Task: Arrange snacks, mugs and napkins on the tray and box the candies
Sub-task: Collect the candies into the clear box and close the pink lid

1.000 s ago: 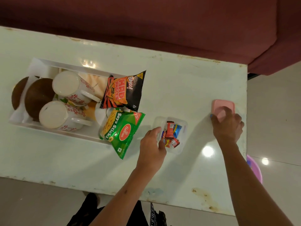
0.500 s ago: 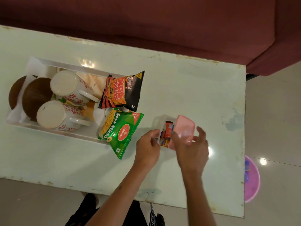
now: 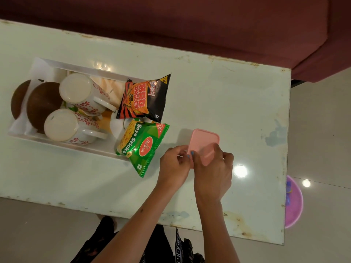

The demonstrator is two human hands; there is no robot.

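A pink lid lies on top of the candy box, hiding the candies and nearly all of the box. My right hand presses on the lid's near edge with thumb and fingers. My left hand grips the box's left side. A white tray at the left holds two floral mugs, two brown bowls, pale napkins, a black Bingo packet and a green Soya Sticks packet that overhangs the tray's near right corner.
The pale table has worn edges and stains near its right end. A maroon sofa runs behind it. A purple bowl sits on the floor past the table's right edge.
My right hand picked the pink lid up from the right of the table, carried it left and set it over the candy box. The candies are now covered. My left hand stayed at the box.
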